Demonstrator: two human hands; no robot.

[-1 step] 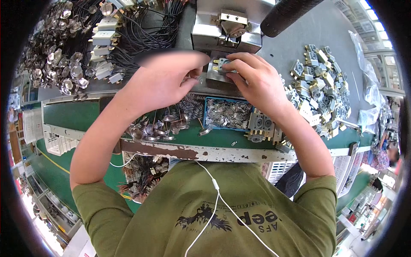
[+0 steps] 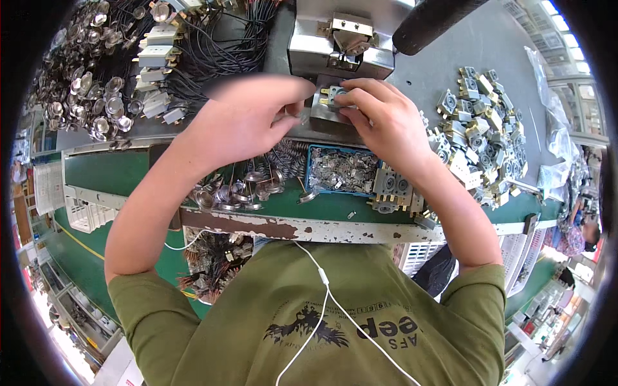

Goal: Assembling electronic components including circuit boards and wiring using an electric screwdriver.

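Note:
A small grey switch-like block with brass tabs (image 2: 333,94) sits on a dark metal block (image 2: 329,116) below the press. My right hand (image 2: 394,122) grips its right side, with fingers over it and the thumb at its near edge. To the left, my left hand (image 2: 248,122) is closed, thumb and fingertips drawn together beside the metal block. Whatever lies between those fingertips is too small to make out. Just nearer than the hands stands a blue tray (image 2: 309,168) full of small metal clips.
A metal press (image 2: 347,48) stands behind the hands, with a thick black bar (image 2: 438,26) at its right. Grey blocks (image 2: 479,122) are heaped on the right. Metal discs (image 2: 103,96) and black wires (image 2: 248,38) fill the far left. More discs (image 2: 241,193) lie in front.

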